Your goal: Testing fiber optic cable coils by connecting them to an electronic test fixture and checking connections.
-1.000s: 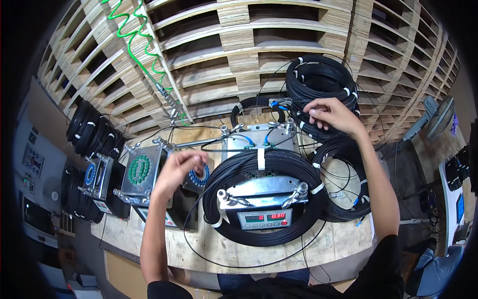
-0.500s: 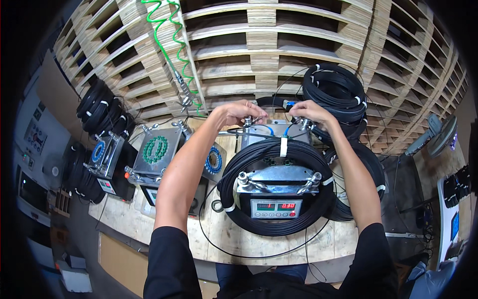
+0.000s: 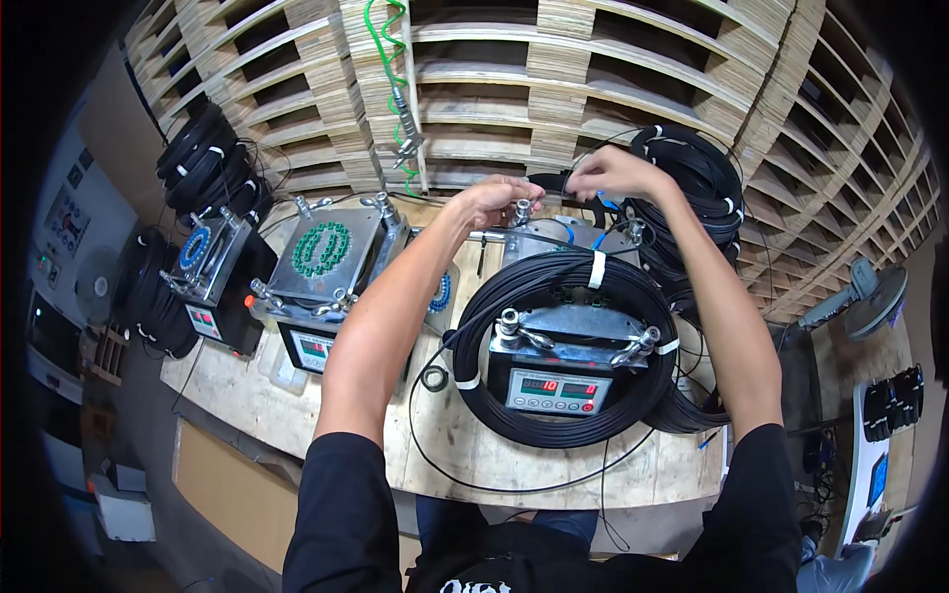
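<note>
1. While we work at the wooden table (image 3: 450,445), our left hand (image 3: 494,201) is near the rear left clamp knob (image 3: 522,211), its fingers drawn together; whether they grip something, we cannot tell.
2. Our right hand (image 3: 618,176) is curled near the blue connectors (image 3: 605,201); what it holds, we cannot see clearly.
3. Before us, the black cable coil (image 3: 474,336) surrounds the lit display panel (image 3: 559,393) at the front of the machine (image 3: 583,324).

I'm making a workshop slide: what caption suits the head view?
Bare left hand and right hand reach past a round black cable coil to the far side of a silver-and-black metal machine.
</note>
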Tool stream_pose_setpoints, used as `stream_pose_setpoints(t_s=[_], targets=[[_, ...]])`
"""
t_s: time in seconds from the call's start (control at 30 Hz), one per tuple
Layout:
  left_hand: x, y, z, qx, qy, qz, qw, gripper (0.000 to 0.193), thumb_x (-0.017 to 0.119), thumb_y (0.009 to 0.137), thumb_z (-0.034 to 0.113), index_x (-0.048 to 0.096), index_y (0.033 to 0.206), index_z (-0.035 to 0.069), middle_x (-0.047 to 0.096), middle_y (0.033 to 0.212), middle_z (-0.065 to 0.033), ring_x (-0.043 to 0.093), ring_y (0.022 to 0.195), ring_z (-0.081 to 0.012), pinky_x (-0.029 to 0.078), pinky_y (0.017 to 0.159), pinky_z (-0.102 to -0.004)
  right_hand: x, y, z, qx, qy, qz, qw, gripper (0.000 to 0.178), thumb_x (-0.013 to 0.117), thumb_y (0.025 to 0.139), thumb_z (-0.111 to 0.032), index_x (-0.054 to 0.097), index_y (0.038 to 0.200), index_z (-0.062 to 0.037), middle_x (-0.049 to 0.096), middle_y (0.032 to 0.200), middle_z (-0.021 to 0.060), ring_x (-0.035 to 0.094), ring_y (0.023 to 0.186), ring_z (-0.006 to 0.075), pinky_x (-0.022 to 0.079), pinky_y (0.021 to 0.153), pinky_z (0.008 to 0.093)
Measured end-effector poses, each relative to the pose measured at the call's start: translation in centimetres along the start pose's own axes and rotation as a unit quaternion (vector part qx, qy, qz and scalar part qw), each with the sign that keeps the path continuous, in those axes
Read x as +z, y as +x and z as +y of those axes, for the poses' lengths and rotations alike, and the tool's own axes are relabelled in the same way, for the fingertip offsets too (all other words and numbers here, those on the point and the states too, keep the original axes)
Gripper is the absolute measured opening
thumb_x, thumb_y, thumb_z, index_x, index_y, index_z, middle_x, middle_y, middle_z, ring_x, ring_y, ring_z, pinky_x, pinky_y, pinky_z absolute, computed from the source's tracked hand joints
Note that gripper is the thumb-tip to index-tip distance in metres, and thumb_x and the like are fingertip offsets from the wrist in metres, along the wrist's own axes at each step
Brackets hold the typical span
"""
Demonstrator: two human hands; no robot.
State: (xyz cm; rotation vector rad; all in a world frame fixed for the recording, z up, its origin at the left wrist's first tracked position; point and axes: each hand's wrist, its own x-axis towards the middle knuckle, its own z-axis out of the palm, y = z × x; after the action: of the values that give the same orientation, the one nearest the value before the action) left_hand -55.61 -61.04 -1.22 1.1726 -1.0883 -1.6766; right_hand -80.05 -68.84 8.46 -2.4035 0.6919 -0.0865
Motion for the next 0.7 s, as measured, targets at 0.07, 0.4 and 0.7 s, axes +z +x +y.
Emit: stream_pose_setpoints(t_s=[0.07, 0.4, 0.7], targets=[[-1.3, 0.6, -0.4, 0.007, 0.009, -0.015, 1.0, 0.012, 0.065, 0.099, 0.018, 0.07, 0.109, 0.012, 0.072, 0.093, 0.0008, 0.066, 0.078, -0.0078, 0.051, 0.061, -0.0248, 1.7, 1.8, -4.1, 0.016, -0.058, -0.095, 0.994, 0.033, 0.073, 0.09, -0.026, 0.075, 0.109, 0.0012, 0.076, 0.086, 0.009, 0.069, 0.077, 0.0143, 0.056, 0.072, 0.0299], [-3.3, 1.9, -2.3, 0.062, 0.003, -0.082, 0.995, 0.025, 0.066, 0.098, 0.018, 0.068, 0.117, 0.003, 0.073, 0.097, -0.0034, 0.07, 0.088, -0.013, 0.057, 0.072, -0.0237, 5.5, 2.1, -5.5, -0.086, 0.082, -0.047, 0.992, 0.017, 0.071, 0.088, -0.009, 0.076, 0.1, 0.0009, 0.071, 0.075, 0.0038, 0.061, 0.064, 0.008, 0.05, 0.062, 0.0261], [1.7, -1.3, -5.6, 0.216, -0.281, 0.144, 0.924, 0.018, 0.072, 0.094, 0.016, 0.069, 0.11, 0.008, 0.073, 0.091, -0.0023, 0.063, 0.071, -0.0093, 0.05, 0.063, -0.0239, 4.6, 1.5, -2.4, -0.034, 0.125, 0.015, 0.992, 0.017, 0.07, 0.086, -0.012, 0.073, 0.091, 0.0046, 0.069, 0.071, 0.0076, 0.061, 0.057, 0.0115, 0.049, 0.053, 0.0278]])
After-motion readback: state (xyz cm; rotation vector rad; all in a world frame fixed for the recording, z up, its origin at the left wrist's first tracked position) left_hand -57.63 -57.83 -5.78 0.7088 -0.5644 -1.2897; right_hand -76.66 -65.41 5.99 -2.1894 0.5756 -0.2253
